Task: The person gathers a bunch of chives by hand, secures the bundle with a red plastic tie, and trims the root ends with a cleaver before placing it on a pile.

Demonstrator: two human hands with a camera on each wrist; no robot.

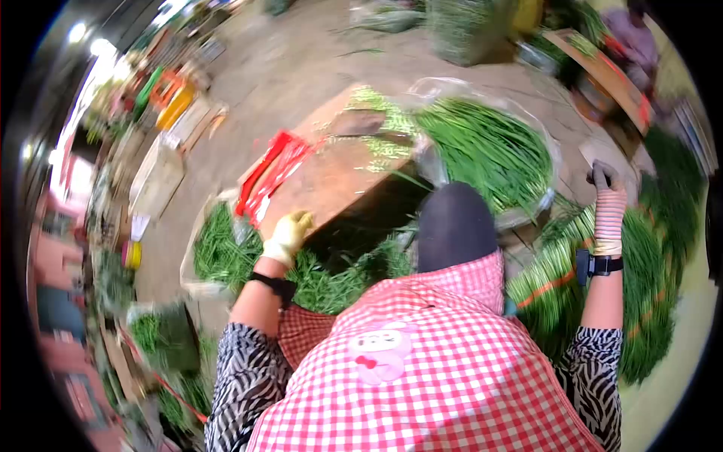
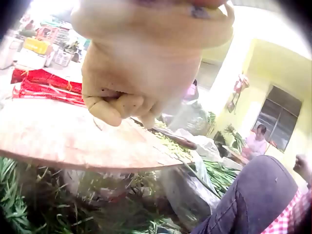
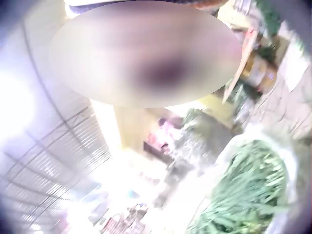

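Note:
My left hand (image 1: 288, 236), in a pale glove, is at the near left edge of a wooden board (image 1: 324, 188). Its fingers are loosely curled, with nothing seen in them. Red plastic strips (image 1: 275, 172) lie on the board beyond it. A cleaver (image 1: 358, 123) lies among pale chopped stem ends (image 1: 388, 151) at the far end. My right hand (image 1: 606, 181), in a striped glove with dark fingertips, reaches out at the right, above banded bundles of long green stalks (image 1: 553, 286). In the right wrist view a blurred patch hides that hand.
A plastic-lined basket of green stalks (image 1: 486, 151) stands right of the board. Loose green trimmings (image 1: 222, 248) fill a container at the left and lie below the board. A person (image 1: 633, 45) sits at the far right beside another board (image 1: 599, 71). A white box (image 1: 157, 175) stands left.

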